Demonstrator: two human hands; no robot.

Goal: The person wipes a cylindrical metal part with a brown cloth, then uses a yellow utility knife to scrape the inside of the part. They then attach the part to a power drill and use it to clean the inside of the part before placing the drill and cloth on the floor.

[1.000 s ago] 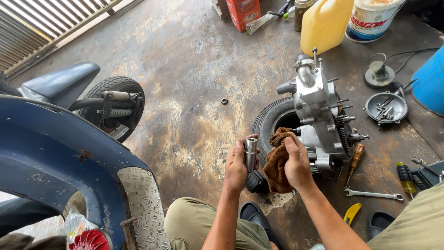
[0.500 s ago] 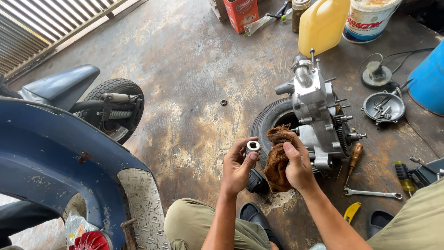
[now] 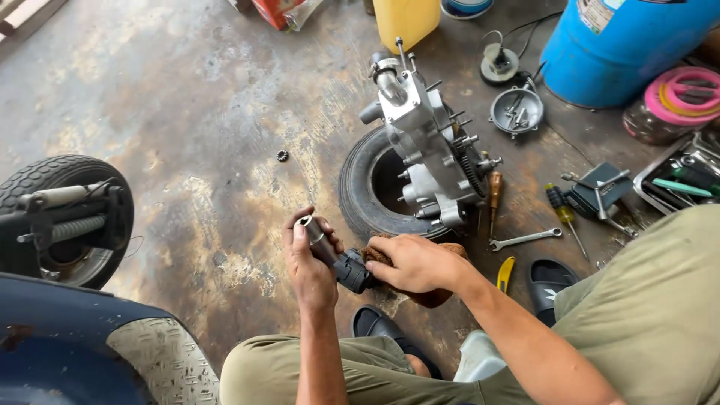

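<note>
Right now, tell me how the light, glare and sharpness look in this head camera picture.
Head view: soft, even daylight; weak shadows beneath the engine block and tyre. Pale sheen on the stained concrete floor, mild shine on the metal shaft in the left hand. Right hand and brown rag are sharp; no motion blur. Edges bow slightly from the wide lens.

Bare forearms, olive-khaki trousers
</note>
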